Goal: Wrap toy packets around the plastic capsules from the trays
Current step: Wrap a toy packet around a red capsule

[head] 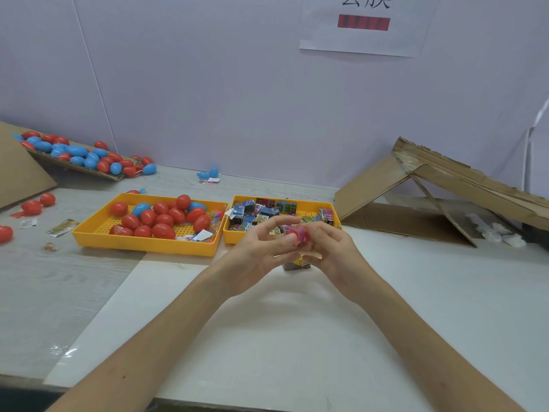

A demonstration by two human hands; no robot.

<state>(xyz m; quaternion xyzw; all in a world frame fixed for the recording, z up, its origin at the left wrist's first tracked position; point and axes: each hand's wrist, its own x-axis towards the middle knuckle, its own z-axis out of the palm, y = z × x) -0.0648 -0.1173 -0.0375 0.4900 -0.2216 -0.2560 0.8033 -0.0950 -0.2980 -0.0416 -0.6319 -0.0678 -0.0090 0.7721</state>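
Both hands meet above the white board in front of the trays. Between them is a red plastic capsule (298, 235) with a printed toy packet (298, 263) around it, the packet's lower end hanging below the fingers. My left hand (261, 253) holds the capsule from the left, thumb on its front. My right hand (332, 251) grips it from the right. A yellow tray (142, 243) on the left holds several red and blue capsules (162, 218). The yellow tray (230, 233) beside it holds several toy packets (261, 211).
More red and blue capsules (74, 153) lie on a cardboard sheet at the back left, and loose ones (38, 202) sit on the table's left side. A folded cardboard box (430, 191) stands at the right. A wall panel rises behind the trays.
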